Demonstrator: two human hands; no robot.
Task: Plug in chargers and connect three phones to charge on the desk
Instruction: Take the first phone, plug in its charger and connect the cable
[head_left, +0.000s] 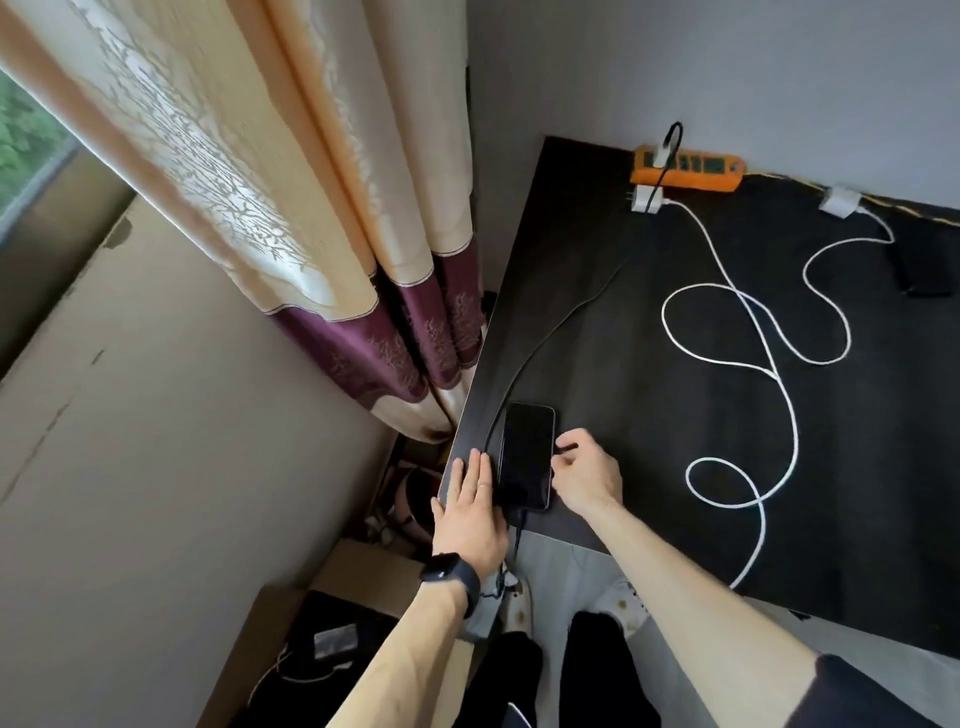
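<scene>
A black phone (525, 457) lies screen up near the dark desk's (649, 415) front left corner. My left hand (470, 514) rests flat on the desk against the phone's left edge, over a black cable (550, 332). That cable runs from a white charger (661, 156) plugged into the orange power strip (685, 169) to the phone's near end. My right hand (584, 475) is curled at the phone's right edge, pinching a short black piece (567, 446). Two more white chargers (647, 200) (841, 201) lie by the strip with white cables (769, 364). A second dark phone (922, 270) lies far right.
A cream and purple curtain (311, 234) hangs left of the desk. Cardboard boxes (332, 623) and clutter sit on the floor below the left corner. The wall (727, 62) runs behind the power strip. My legs and slippers are under the front edge.
</scene>
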